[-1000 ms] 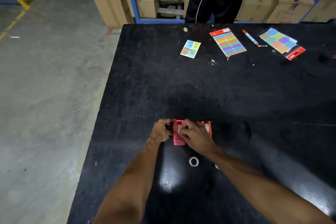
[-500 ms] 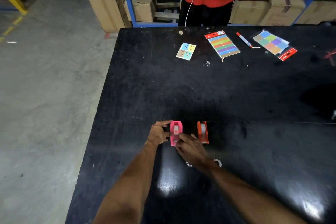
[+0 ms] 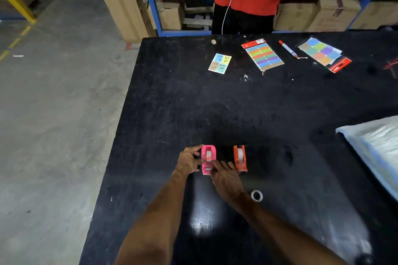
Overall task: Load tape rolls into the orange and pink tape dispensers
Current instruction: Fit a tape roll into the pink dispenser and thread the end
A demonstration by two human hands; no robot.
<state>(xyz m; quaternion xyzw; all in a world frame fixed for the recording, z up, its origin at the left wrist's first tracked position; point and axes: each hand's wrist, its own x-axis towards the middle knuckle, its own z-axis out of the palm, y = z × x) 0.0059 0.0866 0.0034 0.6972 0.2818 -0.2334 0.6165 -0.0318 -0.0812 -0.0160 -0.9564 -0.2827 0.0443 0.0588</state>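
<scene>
Head view. My left hand (image 3: pixel 189 160) grips the left side of the pink tape dispenser (image 3: pixel 208 159), fingers curled against its wall. My right hand (image 3: pixel 225 176) rests loosely spread at the dispenser's near right corner, fingertips (image 3: pixel 215 164) touching it; it holds nothing. A tape roll (image 3: pixel 209 154) sits in the pink dispenser. The orange tape dispenser (image 3: pixel 240 158), also carrying a roll, stands just right of the pink one, apart from it. A bare white tape core (image 3: pixel 256 196) lies on the black worktop (image 3: pixel 280 114), nearer me and right of the pink dispenser.
</scene>
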